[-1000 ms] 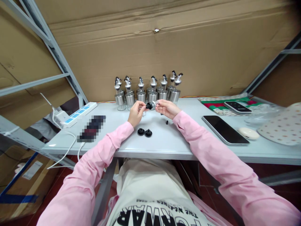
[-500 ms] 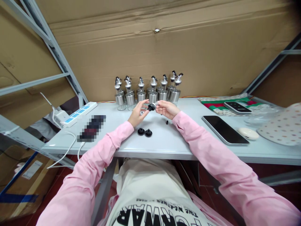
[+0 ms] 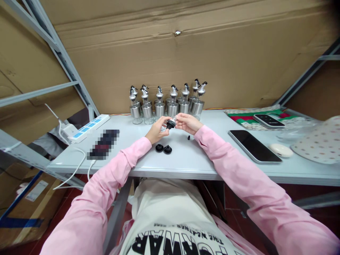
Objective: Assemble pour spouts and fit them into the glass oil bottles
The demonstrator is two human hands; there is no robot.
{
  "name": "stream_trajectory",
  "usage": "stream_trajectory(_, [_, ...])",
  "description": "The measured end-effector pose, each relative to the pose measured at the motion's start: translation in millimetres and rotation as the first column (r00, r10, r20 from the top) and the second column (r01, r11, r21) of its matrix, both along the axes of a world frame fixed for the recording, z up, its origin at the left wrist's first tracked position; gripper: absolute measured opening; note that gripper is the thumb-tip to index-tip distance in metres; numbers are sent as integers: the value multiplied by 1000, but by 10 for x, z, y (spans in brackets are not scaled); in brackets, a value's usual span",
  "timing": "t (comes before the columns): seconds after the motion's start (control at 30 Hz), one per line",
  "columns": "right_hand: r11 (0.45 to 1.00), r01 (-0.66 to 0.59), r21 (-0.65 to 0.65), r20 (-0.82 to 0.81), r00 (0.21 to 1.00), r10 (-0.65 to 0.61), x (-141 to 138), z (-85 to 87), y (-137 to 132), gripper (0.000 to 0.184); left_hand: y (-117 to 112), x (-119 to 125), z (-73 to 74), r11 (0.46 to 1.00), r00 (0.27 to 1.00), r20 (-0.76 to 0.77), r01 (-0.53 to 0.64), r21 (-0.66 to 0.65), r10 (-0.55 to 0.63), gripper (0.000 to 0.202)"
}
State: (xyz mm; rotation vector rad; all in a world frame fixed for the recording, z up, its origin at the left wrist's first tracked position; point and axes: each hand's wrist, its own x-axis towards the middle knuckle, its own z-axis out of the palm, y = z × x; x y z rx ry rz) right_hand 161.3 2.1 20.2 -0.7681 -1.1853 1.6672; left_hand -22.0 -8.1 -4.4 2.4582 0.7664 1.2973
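Observation:
My left hand (image 3: 156, 130) and my right hand (image 3: 187, 122) meet above the white table (image 3: 191, 159). Both pinch a small pourer cap (image 3: 170, 123), black at its left end and silver at its right. My left fingers close on the black end, my right fingers on the silver end. Two black round stoppers (image 3: 163, 148) lie on the table just below my left hand. A tiny black piece (image 3: 188, 137) lies under my right wrist. A row of several steel-and-glass dispenser bottles (image 3: 170, 104) stands behind my hands, against the cardboard.
A power strip (image 3: 89, 127) with white cables and a blurred dark object (image 3: 103, 143) lie at the left. A dark tablet (image 3: 253, 145), a white mouse (image 3: 281, 150), a phone (image 3: 268, 120) on a patterned cloth and a dotted cover (image 3: 318, 141) are at the right. Cardboard sheets (image 3: 186, 60) back the table.
My left fingers let go briefly, then closed again on the black end of the cap. The cap has tilted and dropped slightly; my right hand has barely moved.

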Motion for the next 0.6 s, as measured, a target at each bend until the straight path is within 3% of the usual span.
stream_trajectory(0.6, [999, -11, 45, -8, 1000, 11, -24, -14, -13, 27, -16, 15, 25, 990, 997, 48, -48, -131, 54, 37])
